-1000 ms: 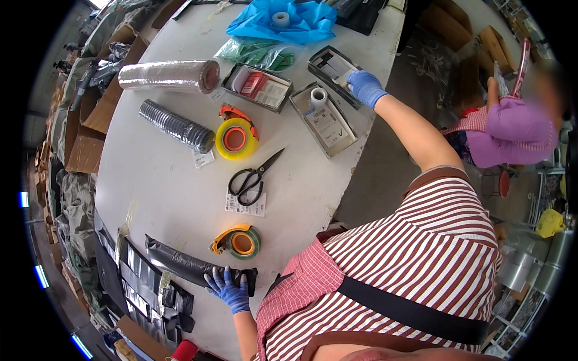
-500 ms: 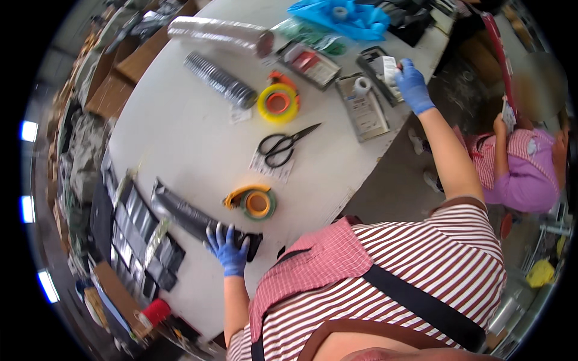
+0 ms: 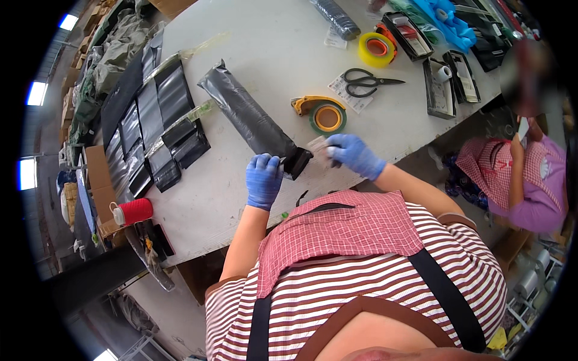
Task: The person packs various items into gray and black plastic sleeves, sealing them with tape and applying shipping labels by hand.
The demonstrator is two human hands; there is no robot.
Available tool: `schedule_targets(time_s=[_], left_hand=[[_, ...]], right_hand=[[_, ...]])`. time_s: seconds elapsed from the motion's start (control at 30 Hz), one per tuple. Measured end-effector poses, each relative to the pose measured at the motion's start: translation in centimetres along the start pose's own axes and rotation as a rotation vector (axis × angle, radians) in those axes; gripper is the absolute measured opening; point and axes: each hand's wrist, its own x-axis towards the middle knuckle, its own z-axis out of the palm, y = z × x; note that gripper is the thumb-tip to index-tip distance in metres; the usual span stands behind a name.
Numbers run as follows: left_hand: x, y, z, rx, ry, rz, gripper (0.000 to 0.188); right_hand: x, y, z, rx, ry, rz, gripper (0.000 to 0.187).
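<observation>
A long package wrapped in black plastic (image 3: 247, 111) lies aslant on the table before me, its folded end towards me. My left hand (image 3: 264, 180), in a blue glove, is closed on the left edge of that near end. Just right of the same end is my right hand (image 3: 355, 155), also gloved in blue, pinching a small pale slip (image 3: 317, 144) that motion blurs. Beyond it stand a tape dispenser with a green and orange roll (image 3: 327, 116) and black-handled scissors (image 3: 368, 82), which rest partly on a printed sheet (image 3: 349, 93).
Flat black packages (image 3: 159, 114) are spread at the left, near a red spool (image 3: 133, 212). Far right are narrow trays (image 3: 438, 90), a yellow tape roll (image 3: 376, 49) and blue plastic (image 3: 445, 24). Another person (image 3: 512, 162) stands beyond the table's right edge.
My right hand has come from the trays at the far right to the package's near end, bringing the pale slip. My left hand, spread on the package before, now grips its end. The view has shifted.
</observation>
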Motion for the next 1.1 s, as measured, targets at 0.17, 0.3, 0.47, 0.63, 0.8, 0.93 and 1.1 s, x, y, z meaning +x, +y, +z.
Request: schedule_targets(time_s=[0.17,0.3,0.47,0.63,0.8,0.93,1.1], left_hand=[[0.7,-0.3,-1.0,-0.137,-0.058,-0.099,0.018],[0.7,-1.4,-1.5,-0.204,-0.131,-0.170,0.017],[2.0,-1.4,-0.3,-0.330,-0.029,-0.007,0.015],[-1.3,-5.1,-0.8,-0.093,0.016,0.096,0.011],[0.9,-2.9,-1.0,-0.024,-0.031,0.184,0.009],[1.3,-2.0,-1.6,-0.061,-0.045,0.160,0.006],[2.1,-1.6,-2.9,-0.072,-0.033,0.205,0.005]], right_hand=[[2.8,2.7,6.3,0.003,-0.154,0.209,0.020],[4.7,4.3,9.2,-0.005,-0.177,0.274,0.021],[5.7,6.8,10.4,0.314,0.072,0.078,0.019],[8.6,8.1,16.9,0.291,0.170,-0.031,0.017],[8.7,6.3,15.0,0.677,0.210,0.226,0.012],[6.2,4.5,13.9,0.979,0.145,0.182,0.005],[5.6,3.9,14.5,1.227,-0.019,0.141,0.007]])
